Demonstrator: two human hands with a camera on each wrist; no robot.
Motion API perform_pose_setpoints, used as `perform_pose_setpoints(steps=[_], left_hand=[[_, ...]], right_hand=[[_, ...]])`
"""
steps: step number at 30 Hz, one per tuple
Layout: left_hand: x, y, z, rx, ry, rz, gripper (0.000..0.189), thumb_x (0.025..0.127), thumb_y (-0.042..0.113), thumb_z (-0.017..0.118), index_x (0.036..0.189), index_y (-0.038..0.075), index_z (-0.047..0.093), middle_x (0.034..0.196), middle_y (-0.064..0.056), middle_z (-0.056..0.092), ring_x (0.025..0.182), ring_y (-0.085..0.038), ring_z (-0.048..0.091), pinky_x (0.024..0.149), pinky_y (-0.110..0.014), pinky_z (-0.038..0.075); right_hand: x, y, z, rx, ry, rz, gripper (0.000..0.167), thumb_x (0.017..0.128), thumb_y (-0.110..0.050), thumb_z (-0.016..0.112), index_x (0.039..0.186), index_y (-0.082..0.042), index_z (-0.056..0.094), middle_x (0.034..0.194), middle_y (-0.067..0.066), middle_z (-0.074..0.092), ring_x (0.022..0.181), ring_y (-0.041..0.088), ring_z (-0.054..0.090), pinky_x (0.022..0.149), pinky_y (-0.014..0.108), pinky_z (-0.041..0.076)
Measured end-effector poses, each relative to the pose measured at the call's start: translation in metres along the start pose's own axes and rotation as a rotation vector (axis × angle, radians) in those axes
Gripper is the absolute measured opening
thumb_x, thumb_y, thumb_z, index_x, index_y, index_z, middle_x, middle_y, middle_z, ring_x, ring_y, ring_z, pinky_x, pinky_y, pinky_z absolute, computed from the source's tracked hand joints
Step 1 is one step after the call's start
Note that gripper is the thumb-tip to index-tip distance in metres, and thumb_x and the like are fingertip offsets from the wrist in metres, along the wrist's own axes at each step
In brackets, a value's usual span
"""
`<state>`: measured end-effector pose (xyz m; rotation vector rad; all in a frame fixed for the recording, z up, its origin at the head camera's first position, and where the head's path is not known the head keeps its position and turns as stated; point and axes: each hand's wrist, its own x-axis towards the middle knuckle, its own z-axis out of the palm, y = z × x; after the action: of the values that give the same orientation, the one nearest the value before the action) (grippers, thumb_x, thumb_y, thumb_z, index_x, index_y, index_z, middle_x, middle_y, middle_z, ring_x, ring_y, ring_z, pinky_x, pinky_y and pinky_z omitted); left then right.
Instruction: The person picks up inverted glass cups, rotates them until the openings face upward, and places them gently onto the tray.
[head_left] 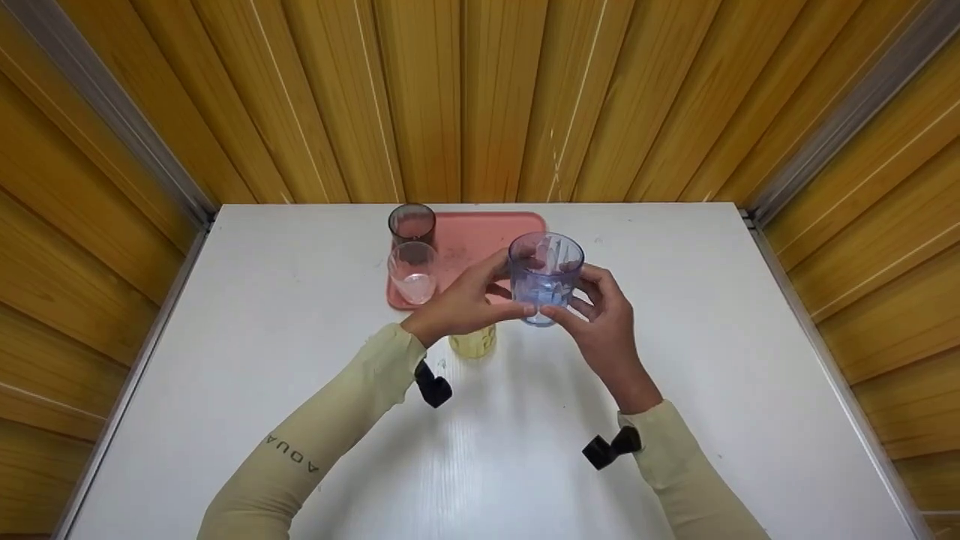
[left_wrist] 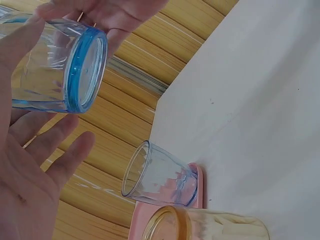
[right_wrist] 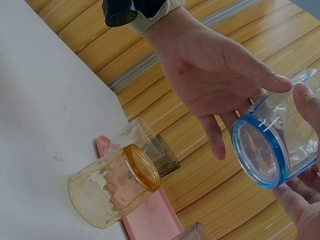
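Note:
A clear blue drinking cup (head_left: 546,281) is held above the table between both hands, its thick blue base downward in the wrist views. My left hand (head_left: 469,300) grips its left side, thumb in front and fingers behind. From the right, my right hand (head_left: 604,307) grips the cup, its thumb near the left thumb. Below the left hand, a yellow cup (head_left: 473,343) stands on the table, partly hidden in the head view. It looks upside down, with its thick amber ring on top in the right wrist view.
A pink tray (head_left: 480,225) lies at the back of the white table (head_left: 300,360). On its left stand a dark grey cup (head_left: 412,223) and a colourless cup (head_left: 414,281). Another clear cup (left_wrist: 162,175) stands at the tray in the left wrist view. Wood-patterned walls surround the table.

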<state>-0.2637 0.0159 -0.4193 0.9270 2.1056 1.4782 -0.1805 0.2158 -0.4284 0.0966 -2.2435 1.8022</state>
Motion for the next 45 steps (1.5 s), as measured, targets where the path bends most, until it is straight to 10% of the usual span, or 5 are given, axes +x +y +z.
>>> perform_pose_setpoints(steps=[19, 23, 45], left_hand=[[-0.005, 0.002, -0.002, -0.041, -0.014, -0.073, 0.082, 0.076, 0.048, 0.078, 0.145, 0.041, 0.033, 0.139, 0.012, 0.051, 0.127, -0.014, 0.053, 0.102, -0.037, 0.049], [-0.006, 0.001, -0.002, -0.005, -0.029, -0.051, 0.084, 0.078, 0.045, 0.078, 0.148, 0.036, 0.032, 0.140, 0.010, 0.050, 0.127, -0.016, 0.052, 0.102, -0.037, 0.049], [-0.008, -0.002, -0.002, 0.251, -0.157, -0.077, 0.083, 0.079, 0.041, 0.078, 0.148, 0.038, 0.033, 0.144, 0.009, 0.046, 0.128, -0.017, 0.049, 0.107, -0.042, 0.044]], right_hand=[[0.010, -0.017, -0.013, -0.267, -0.068, 0.009, 0.083, 0.077, -0.035, 0.081, 0.145, -0.015, 0.038, 0.143, 0.000, 0.045, 0.129, 0.017, 0.049, 0.101, 0.021, 0.047], [0.012, -0.021, -0.016, -0.355, -0.105, -0.010, 0.085, 0.076, -0.038, 0.082, 0.145, -0.016, 0.038, 0.143, 0.000, 0.045, 0.127, 0.016, 0.049, 0.098, 0.037, 0.049], [0.017, -0.036, -0.024, -0.517, -0.391, -0.053, 0.079, 0.077, -0.044, 0.079, 0.145, -0.033, 0.041, 0.148, -0.001, 0.040, 0.130, 0.020, 0.045, 0.097, 0.044, 0.050]])
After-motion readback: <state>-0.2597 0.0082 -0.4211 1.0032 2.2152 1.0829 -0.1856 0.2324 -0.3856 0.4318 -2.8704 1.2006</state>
